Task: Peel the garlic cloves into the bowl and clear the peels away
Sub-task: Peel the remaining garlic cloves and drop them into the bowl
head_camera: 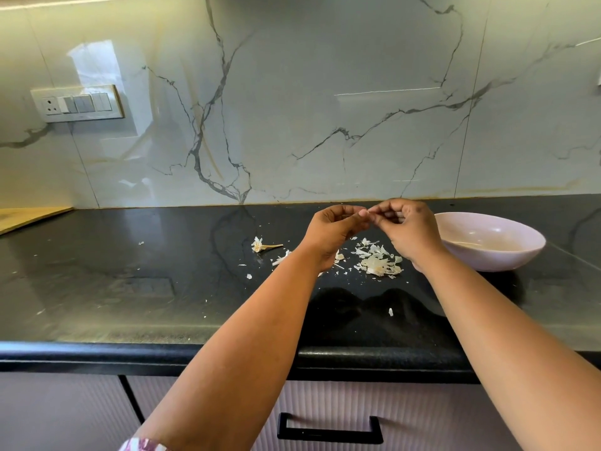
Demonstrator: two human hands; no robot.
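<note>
Both hands raised over the desk [130,288], fingertips meeting. My left hand [336,227] and right hand [405,229] pinch a small clove [367,212] between them. Peels [377,260] lie heaped below; bowl [507,255] sits just right.

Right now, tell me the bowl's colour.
Pale pink or lilac; the bowl shows in the head view, right of the hands.

Left hand [335,227]: raised, fingers curled, tips meeting the right hand [405,231] at 3 o'clock. Both forearms bare, extended toward 12 o'clock.
</note>
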